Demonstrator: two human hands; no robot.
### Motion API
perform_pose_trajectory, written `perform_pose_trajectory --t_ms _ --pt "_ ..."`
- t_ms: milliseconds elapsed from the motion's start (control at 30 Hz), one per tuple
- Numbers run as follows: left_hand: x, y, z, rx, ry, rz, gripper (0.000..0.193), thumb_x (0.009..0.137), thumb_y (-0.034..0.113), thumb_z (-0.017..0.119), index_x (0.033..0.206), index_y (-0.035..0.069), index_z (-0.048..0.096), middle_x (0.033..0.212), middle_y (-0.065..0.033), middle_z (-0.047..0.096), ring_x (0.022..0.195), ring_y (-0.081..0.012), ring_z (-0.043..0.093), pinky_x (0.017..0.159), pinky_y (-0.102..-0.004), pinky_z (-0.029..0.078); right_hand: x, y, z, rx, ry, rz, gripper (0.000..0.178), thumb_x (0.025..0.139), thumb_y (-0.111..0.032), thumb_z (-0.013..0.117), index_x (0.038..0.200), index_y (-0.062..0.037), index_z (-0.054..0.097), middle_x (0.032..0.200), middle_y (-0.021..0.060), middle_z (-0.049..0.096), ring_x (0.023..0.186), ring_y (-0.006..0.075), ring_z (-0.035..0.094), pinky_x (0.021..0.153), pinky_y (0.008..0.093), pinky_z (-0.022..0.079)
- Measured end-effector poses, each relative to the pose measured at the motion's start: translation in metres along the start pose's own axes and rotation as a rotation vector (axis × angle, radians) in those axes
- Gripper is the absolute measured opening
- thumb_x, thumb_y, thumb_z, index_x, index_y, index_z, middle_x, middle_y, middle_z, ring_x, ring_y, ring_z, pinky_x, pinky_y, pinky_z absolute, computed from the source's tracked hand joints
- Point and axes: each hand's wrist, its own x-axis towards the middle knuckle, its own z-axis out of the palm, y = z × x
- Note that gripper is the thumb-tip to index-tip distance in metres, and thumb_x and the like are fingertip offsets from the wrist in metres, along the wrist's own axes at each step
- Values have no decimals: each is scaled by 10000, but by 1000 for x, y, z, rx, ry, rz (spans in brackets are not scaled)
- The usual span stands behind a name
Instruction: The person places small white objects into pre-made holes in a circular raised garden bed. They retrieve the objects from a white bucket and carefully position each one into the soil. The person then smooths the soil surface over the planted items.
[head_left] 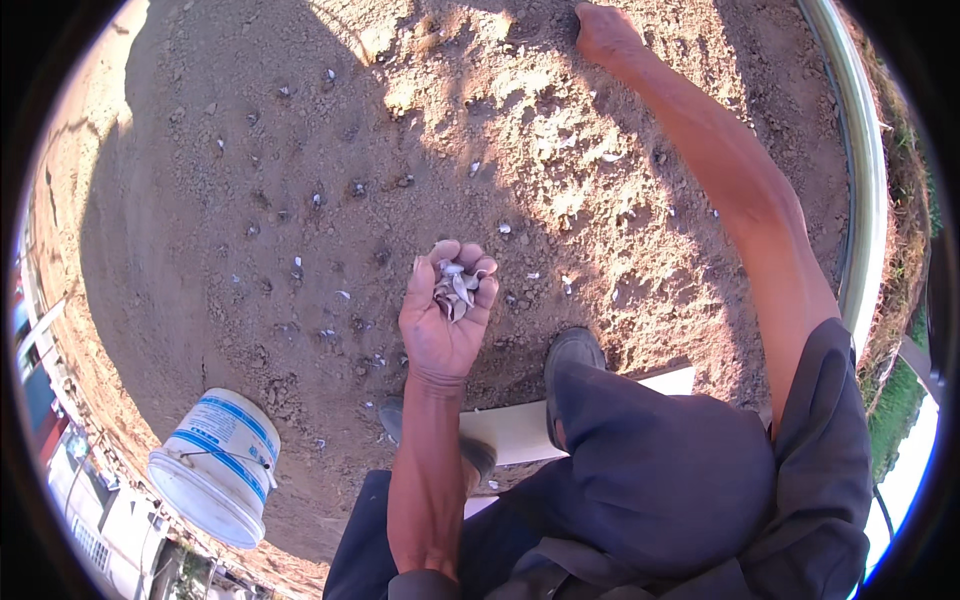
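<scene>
My left hand point(445, 310) is cupped palm up in the middle of the view and holds several pale garlic cloves point(455, 285). My right hand point(603, 32) reaches far forward to the top of the view, fingers pressed down on the dry brown soil point(300, 180); I cannot tell whether it holds a clove. Small white cloves point(298, 266) sit in rows of little holes across the soil on the left.
A white bucket with blue print point(218, 462) stands at the lower left. My dark trousers and shoes point(572, 352) rest on a pale board point(520, 430). A curved metal pipe point(862, 180) edges the bed on the right, grass beyond it.
</scene>
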Motion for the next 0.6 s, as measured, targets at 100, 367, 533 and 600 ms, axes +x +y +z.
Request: perform_pose_trajectory --t_ms 100,367,533,600 --pt "6 2 -17 -93 -116 -30 384 1029 301 448 1240 10 584 1314 -202 569 1268 -370 503 1068 -514 443 -25 -10 -14 -1 -13 -98 202 789 -173 637 936 -39 671 880 202 688 884 332 671 746 425 545" --pt "8 -13 -22 -150 -83 -57 373 1029 291 437 1212 6 594 1304 -185 587 1268 -343 514 1081 -525 415 -229 -108 -53 633 -284 -628 187 829 -75 740 998 -60 662 998 116 668 857 217 694 638 302 587" --pt "7 -27 -16 -141 -74 -107 347 1025 280 445 1152 7 618 1265 -172 612 1191 -307 573 1041 -499 450 -263 -116 -34 507 -151 -705 183 770 11 691 933 -34 623 1000 146 623 843 279 680 636 348 585" --pt "5 -32 -15 -140 -52 -128 333 1022 275 452 1127 11 628 1247 -168 621 1162 -302 589 1026 -492 462 -268 -113 -30 450 -99 -723 101 785 12 640 852 -30 578 968 145 608 799 288 672 618 345 583"
